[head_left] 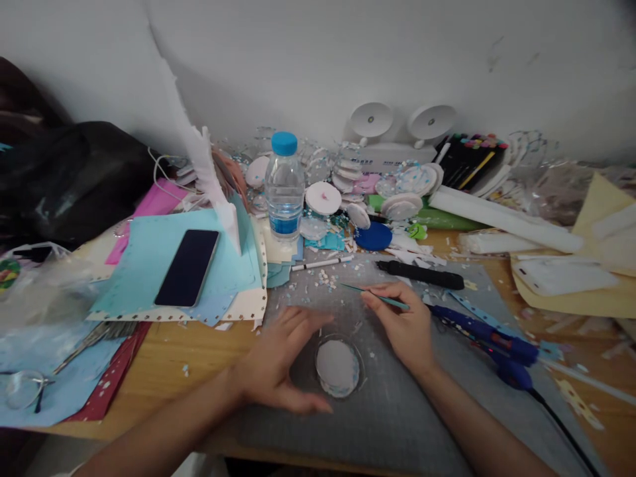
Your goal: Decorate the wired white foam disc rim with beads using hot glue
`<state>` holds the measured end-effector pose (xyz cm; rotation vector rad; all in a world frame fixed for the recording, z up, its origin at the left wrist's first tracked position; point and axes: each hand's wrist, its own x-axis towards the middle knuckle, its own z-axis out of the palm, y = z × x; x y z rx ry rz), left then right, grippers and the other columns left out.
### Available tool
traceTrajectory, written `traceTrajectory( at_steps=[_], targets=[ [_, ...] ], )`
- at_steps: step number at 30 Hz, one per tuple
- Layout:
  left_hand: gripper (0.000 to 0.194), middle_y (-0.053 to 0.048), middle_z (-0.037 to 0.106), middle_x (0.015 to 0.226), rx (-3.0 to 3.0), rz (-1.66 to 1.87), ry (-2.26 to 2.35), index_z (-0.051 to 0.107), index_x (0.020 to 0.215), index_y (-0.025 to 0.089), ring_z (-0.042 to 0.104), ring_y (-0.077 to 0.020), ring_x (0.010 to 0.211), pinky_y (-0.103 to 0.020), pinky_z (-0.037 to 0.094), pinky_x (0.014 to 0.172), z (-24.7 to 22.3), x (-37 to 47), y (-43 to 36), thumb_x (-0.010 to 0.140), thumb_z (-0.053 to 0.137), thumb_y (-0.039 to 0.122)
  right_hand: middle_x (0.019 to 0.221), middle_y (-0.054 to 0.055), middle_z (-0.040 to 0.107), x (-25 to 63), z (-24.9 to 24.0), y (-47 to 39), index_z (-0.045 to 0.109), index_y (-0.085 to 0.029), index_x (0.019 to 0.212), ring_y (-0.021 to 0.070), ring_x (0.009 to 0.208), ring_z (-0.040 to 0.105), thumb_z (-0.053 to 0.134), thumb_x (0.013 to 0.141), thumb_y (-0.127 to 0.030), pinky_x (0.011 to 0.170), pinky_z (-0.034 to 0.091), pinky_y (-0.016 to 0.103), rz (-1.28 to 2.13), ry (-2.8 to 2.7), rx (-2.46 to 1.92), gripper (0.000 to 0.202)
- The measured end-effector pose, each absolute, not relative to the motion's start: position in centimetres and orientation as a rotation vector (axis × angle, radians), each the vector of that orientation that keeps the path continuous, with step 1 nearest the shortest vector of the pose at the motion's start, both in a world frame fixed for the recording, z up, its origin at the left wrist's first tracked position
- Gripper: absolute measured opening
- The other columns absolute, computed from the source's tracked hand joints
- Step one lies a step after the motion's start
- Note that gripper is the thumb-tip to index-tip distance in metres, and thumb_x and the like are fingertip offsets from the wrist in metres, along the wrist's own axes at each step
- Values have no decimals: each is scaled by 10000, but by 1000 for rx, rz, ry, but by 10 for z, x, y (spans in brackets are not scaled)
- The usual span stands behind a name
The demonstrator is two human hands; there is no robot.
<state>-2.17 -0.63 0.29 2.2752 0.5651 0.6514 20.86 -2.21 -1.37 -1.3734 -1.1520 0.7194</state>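
Note:
My left hand (285, 361), slightly blurred, is open with thumb and fingers spread at the left side of a round white paper disc (338, 366). The disc lies on the grey cutting mat (392, 424), with a thin clear ring around it and pale blue bits along its lower edge. Above and right of it, my right hand (402, 324) pinches slim teal tweezers (397, 303), their point directed left. Small white and blue paper cut-outs (325, 278) are scattered on the mat just beyond the tip.
A blue glue gun (497, 338) with a cord lies at right, near a black pen-like tool (422, 274). Behind stand a water bottle (285, 189) and several decorated white discs (322, 198). A phone (187, 268) rests on blue paper (139, 265) at left.

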Motion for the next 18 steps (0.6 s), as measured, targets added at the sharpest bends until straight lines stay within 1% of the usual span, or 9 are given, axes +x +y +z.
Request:
traceTrajectory(
  at_steps=[1, 3, 4, 6, 9, 11, 16, 18],
  targets=[
    [713, -151, 567, 1187, 2245, 680, 593, 416, 1324, 179, 519, -326, 1056, -452, 392, 917, 4, -23, -5, 753, 608, 559, 842, 26, 713, 209, -14, -23, 622, -238, 747, 197, 799, 654, 710, 753, -301, 684, 526, 336, 734, -1141, -1367, 109],
    [435, -132, 588, 1136, 2182, 722, 659, 503, 1230, 173, 523, -284, 1049, -418, 388, 918, 6, -24, -5, 895, 444, 444, 840, 26, 712, 210, -14, -23, 620, -234, 746, 193, 781, 653, 715, 746, -316, 665, 527, 329, 751, -1124, -1353, 126],
    [362, -123, 607, 1094, 2157, 733, 678, 546, 1167, 168, 533, -264, 1035, -406, 386, 918, 7, -24, -6, 934, 373, 385, 832, 26, 711, 211, -15, -24, 620, -231, 739, 191, 774, 653, 719, 741, -319, 661, 524, 325, 754, -1121, -1348, 133],
    [363, -108, 643, 1006, 2139, 725, 652, 605, 1053, 159, 560, -234, 981, -388, 386, 909, 9, -24, -8, 968, 290, 317, 818, 29, 710, 212, -15, -24, 624, -223, 727, 189, 766, 653, 726, 733, -318, 663, 518, 318, 752, -1121, -1339, 139],
    [410, -95, 671, 926, 2143, 682, 576, 647, 957, 153, 587, -211, 902, -369, 398, 885, 14, -22, -10, 979, 264, 298, 824, 34, 712, 212, -15, -26, 627, -220, 727, 192, 771, 655, 725, 732, -319, 662, 514, 317, 754, -1129, -1321, 139],
    [403, -89, 676, 908, 2105, 692, 643, 661, 913, 155, 595, -202, 895, -347, 416, 873, 17, -20, -7, 978, 289, 295, 821, 34, 713, 211, -14, -27, 625, -222, 726, 195, 777, 659, 721, 734, -321, 650, 514, 313, 757, -1134, -1308, 138],
    [268, -68, 672, 876, 1975, 834, 948, 671, 874, 152, 608, -185, 853, -286, 463, 780, 13, -7, 8, 930, 451, 296, 796, 30, 705, 207, -10, -31, 621, -221, 705, 192, 784, 663, 726, 725, -308, 648, 520, 303, 773, -1150, -1271, 138],
    [248, -61, 673, 871, 1931, 911, 1006, 671, 862, 155, 611, -179, 858, -283, 464, 791, 6, -2, 13, 922, 469, 285, 797, 30, 704, 206, -9, -32, 619, -217, 699, 183, 765, 663, 722, 728, -300, 631, 523, 292, 785, -1156, -1255, 136]
  ],
)
